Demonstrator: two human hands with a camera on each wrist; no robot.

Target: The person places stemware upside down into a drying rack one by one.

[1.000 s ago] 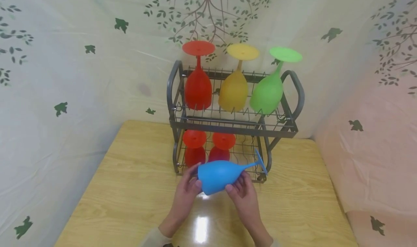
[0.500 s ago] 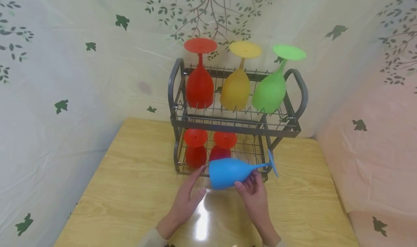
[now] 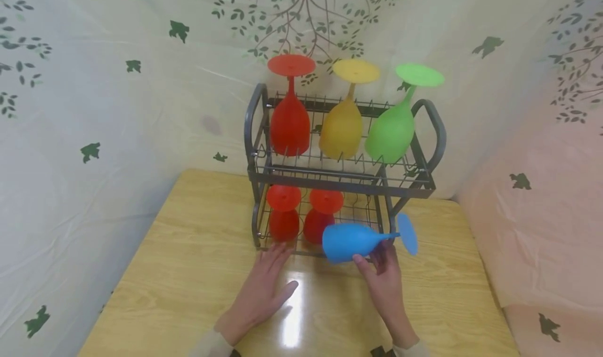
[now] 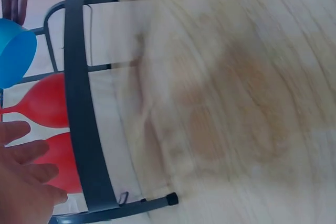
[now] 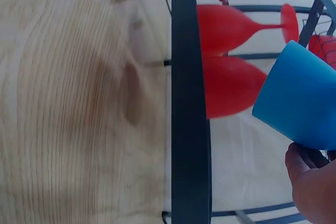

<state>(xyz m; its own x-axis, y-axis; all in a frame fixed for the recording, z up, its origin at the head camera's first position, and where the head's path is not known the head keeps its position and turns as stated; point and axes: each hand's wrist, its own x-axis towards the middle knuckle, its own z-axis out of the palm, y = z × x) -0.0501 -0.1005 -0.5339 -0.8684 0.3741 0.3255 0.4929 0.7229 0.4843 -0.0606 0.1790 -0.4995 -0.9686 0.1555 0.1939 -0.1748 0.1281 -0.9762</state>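
A blue plastic goblet (image 3: 350, 242) lies sideways in my right hand (image 3: 383, 281), its mouth to the left and its foot to the right. The thumb and fingers pinch the bowl near the stem, in front of the lower shelf. My left hand (image 3: 261, 286) has its fingers spread and fingertips right at the front rail of the dark wire rack (image 3: 339, 184); it holds nothing. Two red goblets (image 3: 284, 226) stand upside down on the left of the lower shelf. In the right wrist view the blue goblet (image 5: 302, 98) hangs tilted beside the red ones.
Upside down on the upper shelf stand a red goblet (image 3: 290, 126), a yellow goblet (image 3: 341, 129) and a green goblet (image 3: 391, 134). The rack stands on a wooden table (image 3: 165, 273), before a patterned cloth backdrop (image 3: 141, 111).
My left hand has let go of the blue goblet's rim and moved down and left. The right hand has carried the goblet rightward and nearer the lower shelf.
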